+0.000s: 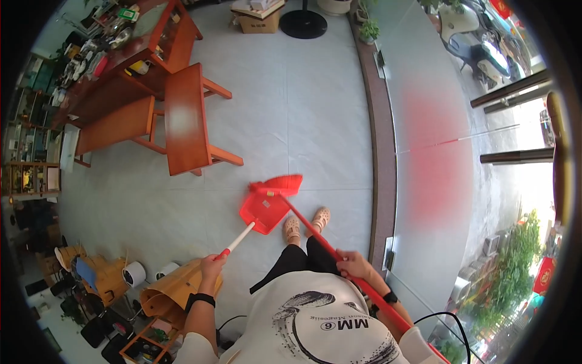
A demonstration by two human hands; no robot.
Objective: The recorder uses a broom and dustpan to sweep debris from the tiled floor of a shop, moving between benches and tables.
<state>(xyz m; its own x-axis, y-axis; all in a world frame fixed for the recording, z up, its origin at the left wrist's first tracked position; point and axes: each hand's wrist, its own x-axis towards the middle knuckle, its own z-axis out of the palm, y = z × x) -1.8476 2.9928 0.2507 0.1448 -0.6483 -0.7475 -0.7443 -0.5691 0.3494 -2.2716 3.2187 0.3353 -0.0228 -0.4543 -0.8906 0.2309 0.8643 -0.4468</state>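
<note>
My left hand [212, 268] is closed around the red grip of a dustpan handle. The white shaft leads up to the red plastic dustpan [264, 213], which lies low in front of my feet. In my right hand [352, 264] is the red handle of a broom, its shaft running diagonally from beside my right arm to the head. The red broom head [287, 183] is at the dustpan's far edge, its bristles pointing up and right in the picture and partly blurred. Whether any debris lies in the dustpan I cannot tell.
Wooden benches [186, 120] and a long wooden table [136, 50] stand at the upper left. A cardboard box [260, 22] and a black round base [303, 24] are at the top. A glass wall [432, 150] borders the right. Wooden chairs [170, 289] are at the lower left.
</note>
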